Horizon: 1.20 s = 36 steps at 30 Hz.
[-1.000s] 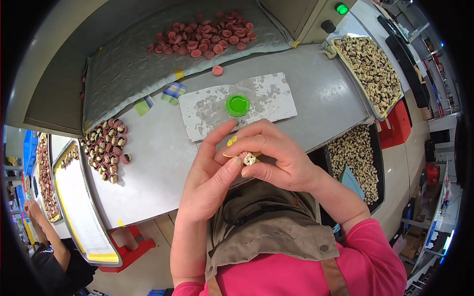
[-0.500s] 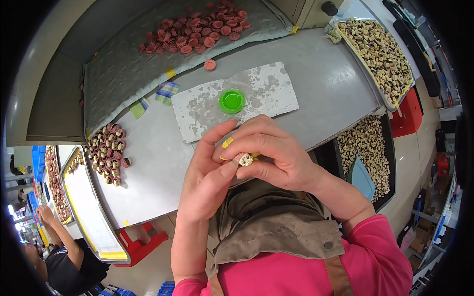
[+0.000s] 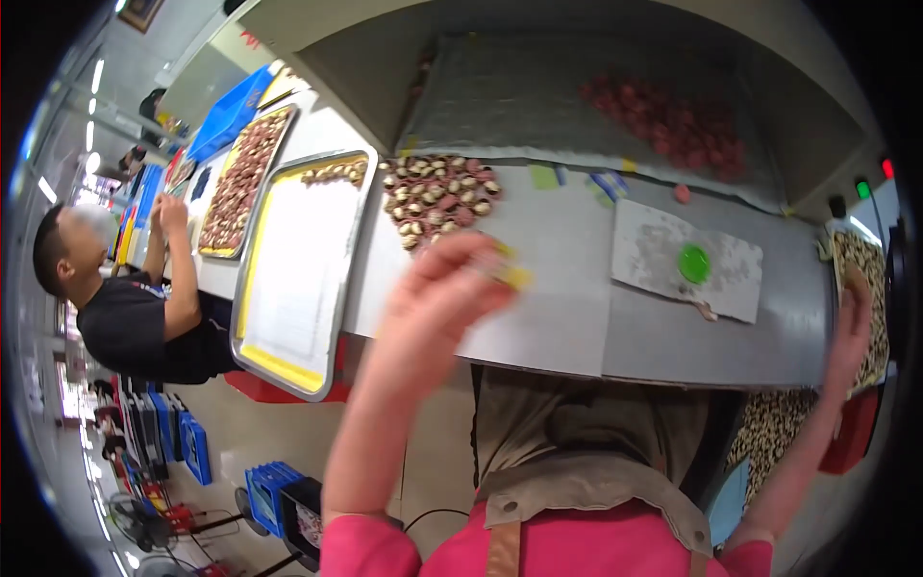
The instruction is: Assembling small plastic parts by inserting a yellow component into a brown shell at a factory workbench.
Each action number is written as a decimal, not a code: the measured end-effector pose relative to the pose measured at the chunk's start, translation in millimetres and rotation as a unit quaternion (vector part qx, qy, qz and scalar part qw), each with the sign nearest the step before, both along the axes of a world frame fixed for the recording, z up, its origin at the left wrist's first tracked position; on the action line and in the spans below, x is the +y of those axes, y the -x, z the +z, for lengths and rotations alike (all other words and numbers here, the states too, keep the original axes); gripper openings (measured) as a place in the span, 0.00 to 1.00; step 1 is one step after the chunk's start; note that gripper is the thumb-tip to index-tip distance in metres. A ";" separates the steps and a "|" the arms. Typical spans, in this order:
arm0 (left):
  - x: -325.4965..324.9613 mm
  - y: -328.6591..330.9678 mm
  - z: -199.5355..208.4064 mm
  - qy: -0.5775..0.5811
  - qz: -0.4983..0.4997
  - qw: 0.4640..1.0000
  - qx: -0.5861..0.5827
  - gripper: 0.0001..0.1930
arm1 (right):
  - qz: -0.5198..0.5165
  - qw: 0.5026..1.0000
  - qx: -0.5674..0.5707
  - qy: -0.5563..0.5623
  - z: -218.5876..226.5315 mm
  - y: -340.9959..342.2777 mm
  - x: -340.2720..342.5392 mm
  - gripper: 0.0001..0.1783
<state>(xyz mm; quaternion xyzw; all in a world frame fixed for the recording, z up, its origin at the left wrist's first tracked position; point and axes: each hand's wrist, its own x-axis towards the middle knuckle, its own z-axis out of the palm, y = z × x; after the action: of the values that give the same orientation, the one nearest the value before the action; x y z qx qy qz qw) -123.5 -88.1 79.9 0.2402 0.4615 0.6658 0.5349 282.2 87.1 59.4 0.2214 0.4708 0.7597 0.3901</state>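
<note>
My left hand (image 3: 437, 293), smeared by motion, is raised over the left part of the grey table. Its fingers are curled together at the tips, with a yellow wrap on a finger; what they pinch I cannot make out. Just beyond it lies a pile of small fluted dark-pink cups with cream pieces in them (image 3: 433, 197). Far to the right, my right hand (image 3: 850, 322) reaches with stretched fingers to a tray of small cream-and-dark pieces (image 3: 870, 279). A round green dish (image 3: 693, 263) stands on a blotched white board (image 3: 639, 245) between the hands.
Dusky pink cups (image 3: 673, 120) lie heaped on the grey cloth at the back. A yellow-edged metal tray (image 3: 288, 298) overhangs the table's left end. Beyond it a co-worker (image 3: 144, 308) stands by a filled tray (image 3: 245, 183). A black bin of pieces (image 3: 769, 423) is below right.
My hands have come apart from around a small pink-and-cream piece. The left has gone left toward the pile, the right far right to the tray. The view has swung left.
</note>
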 end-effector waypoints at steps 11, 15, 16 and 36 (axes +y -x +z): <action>-8.9 308.8 -23.8 0.120 0.323 0.827 0.445 0.13 | 0.026 0.555 0.817 0.155 -44.0 -295.3 76.3 0.22; 8.1 323.2 -39.3 0.164 0.322 0.777 0.516 0.11 | -0.054 0.555 0.814 0.166 -26.7 -266.8 64.1 0.20; 11.2 324.1 -41.0 0.181 0.309 0.768 0.531 0.12 | -0.051 0.571 0.803 0.166 -28.0 -270.4 62.2 0.19; 32.5 282.5 -55.8 0.125 0.344 0.685 0.630 0.19 | 0.078 0.432 0.869 0.228 3.2 -247.8 52.7 0.18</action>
<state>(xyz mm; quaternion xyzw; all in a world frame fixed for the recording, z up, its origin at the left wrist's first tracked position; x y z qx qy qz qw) -406.0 -55.6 24.2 0.3585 0.8190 0.4307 -0.1233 529.9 139.8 62.6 0.6302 0.7330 0.0583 -0.2495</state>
